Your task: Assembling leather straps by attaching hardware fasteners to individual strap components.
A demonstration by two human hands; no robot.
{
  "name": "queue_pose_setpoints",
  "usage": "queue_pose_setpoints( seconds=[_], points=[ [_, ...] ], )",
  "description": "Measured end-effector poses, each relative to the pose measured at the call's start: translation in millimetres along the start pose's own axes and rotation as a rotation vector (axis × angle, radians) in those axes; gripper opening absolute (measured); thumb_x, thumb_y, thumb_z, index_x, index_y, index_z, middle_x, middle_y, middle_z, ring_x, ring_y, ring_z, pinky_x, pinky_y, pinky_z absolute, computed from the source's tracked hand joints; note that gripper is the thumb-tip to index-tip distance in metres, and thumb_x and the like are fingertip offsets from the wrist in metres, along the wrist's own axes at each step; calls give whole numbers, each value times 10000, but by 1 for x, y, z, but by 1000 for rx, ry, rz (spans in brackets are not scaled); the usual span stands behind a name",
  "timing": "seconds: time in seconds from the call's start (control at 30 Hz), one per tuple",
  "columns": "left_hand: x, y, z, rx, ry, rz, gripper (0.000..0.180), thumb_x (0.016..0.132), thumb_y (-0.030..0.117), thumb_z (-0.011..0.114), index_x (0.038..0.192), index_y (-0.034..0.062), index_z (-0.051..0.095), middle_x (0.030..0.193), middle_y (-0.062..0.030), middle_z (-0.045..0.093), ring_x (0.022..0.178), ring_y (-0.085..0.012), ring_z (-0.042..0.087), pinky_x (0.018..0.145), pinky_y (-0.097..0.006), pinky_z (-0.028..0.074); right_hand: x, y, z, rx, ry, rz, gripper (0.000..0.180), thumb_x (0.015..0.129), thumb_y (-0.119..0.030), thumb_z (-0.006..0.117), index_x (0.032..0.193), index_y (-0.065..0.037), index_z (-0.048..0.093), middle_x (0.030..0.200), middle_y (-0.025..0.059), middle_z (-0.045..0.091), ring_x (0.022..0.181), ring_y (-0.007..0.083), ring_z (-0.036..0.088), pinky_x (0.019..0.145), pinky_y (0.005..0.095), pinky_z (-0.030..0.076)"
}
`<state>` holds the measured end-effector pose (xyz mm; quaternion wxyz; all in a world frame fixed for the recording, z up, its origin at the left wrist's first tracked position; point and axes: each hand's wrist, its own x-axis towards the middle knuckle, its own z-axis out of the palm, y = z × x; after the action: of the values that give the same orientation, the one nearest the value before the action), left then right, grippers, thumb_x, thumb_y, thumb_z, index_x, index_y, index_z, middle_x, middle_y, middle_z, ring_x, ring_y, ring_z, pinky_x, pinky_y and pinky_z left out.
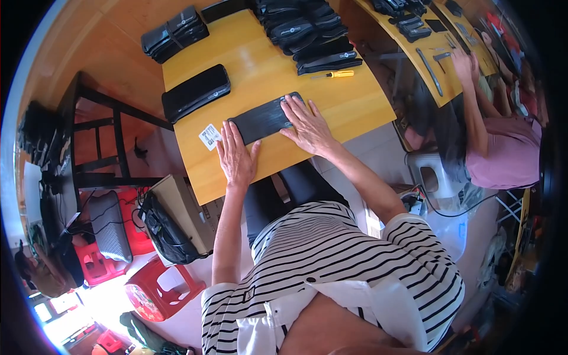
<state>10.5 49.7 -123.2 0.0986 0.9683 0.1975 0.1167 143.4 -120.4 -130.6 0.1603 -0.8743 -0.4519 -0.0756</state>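
Note:
A flat, black, oblong piece that looks like a case or pouch (261,120) lies near the front edge of the yellow table (266,77). My left hand (238,158) rests on its left end with the fingers stretched out. On its right end lies my right hand (309,128), flat, fingers extended and the thumb apart. Just left of my left fingers is a white label sheet (210,136) with printed marks. Farther left sits a small pile of black pouches (196,93).
Stacked black pouches (299,29) fill the table's far side, with a yellow-handled screwdriver (340,74) before them. A bundle of black pouches (174,34) stands at the far left corner. At right, a person in pink (503,151) works at another table (435,65). A red stool (160,290) stands lower left.

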Motion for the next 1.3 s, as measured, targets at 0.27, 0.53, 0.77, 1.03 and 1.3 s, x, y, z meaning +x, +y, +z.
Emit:
queue_pose_setpoints(
  seconds=[0.27,0.53,0.77,1.03,1.3],
  points=[
    [3,-22,2,-378,137,-196,563,918,330,435,1303,-66,326,1347,-246,344,1237,-339,369,1012,-381,301,0,10,-23,174,127,93,492,880,-290,482,1281,-23,378,1338,156,369,1248,290,340,1002,457,280],
    [38,-36,-3,-891,88,-657,384,873,280,499,1029,-68,539,770,-137,629,679,-174,611,590,-280,490,-45,39,-22,-75,428,364,291,831,-180,543,1078,-29,553,1078,133,494,1034,292,447,897,432,339],
    [66,-40,5,-430,-87,-715,412,849,358,514,804,-35,626,716,-191,627,732,-275,624,662,-383,481,-45,37,-22,-76,419,423,300,841,-208,527,1083,-33,558,1083,132,488,1043,287,430,909,424,324],
    [63,19,-13,-23,71,-610,415,888,377,478,820,-15,597,738,-230,627,743,-396,618,659,-457,486,-45,35,-23,-45,462,388,289,836,-210,540,1056,-25,575,1052,134,484,1025,296,437,902,418,330],
    [57,12,5,-183,282,-429,319,892,238,515,690,2,447,629,-255,549,636,-428,553,544,-472,405,-44,34,-27,-44,473,387,289,827,-214,553,1046,-26,577,1049,128,484,1021,289,444,906,420,329]
  ],
)
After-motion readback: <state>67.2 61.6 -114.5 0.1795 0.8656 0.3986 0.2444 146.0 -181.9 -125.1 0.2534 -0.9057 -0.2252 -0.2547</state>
